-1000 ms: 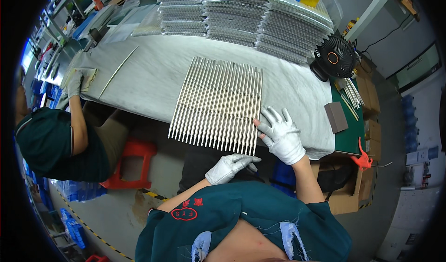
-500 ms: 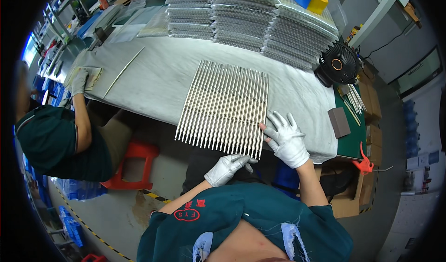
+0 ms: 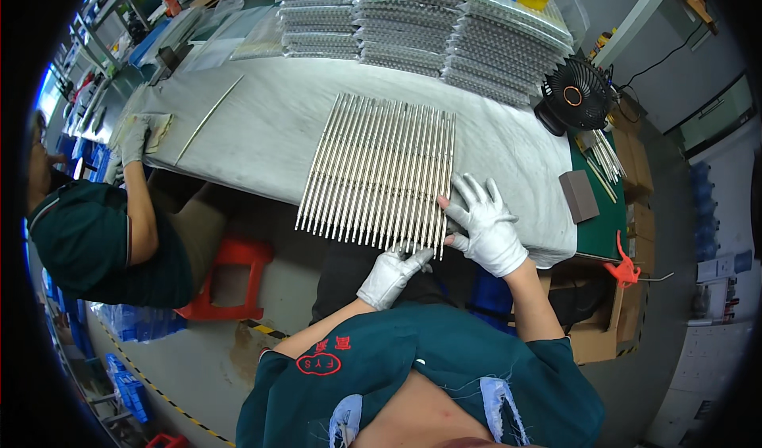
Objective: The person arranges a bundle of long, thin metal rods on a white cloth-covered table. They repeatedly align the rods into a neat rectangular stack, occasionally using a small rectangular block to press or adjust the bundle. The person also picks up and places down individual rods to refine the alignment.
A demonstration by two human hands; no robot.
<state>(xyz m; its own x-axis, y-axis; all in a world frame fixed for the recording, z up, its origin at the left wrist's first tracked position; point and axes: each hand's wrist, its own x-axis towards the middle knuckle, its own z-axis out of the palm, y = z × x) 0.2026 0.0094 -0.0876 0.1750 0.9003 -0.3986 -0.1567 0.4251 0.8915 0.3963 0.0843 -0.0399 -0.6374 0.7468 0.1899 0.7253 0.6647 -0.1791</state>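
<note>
A row of slim, shiny metal rods lies side by side on the white-covered table, their near ends jutting past its front edge. My left hand, in a white glove, is at the near ends toward the right. Its thumb lies by the rod tips, and its other fingers are curled up against them, partly hidden under the rods. My right hand, gloved with bare thumb and index tips, rests at the row's right edge. Those two tips touch the outermost rods, while the other fingers spread over the cloth.
Bubble-wrapped stacks stand at the back. A black fan, a grey-brown block and a red air gun are on the right. One lone rod lies left, near a co-worker and a red stool.
My left hand has turned upward and closed in on the rod ends. My right hand's thumb has come lower along the right edge. The view has shifted slightly.
</note>
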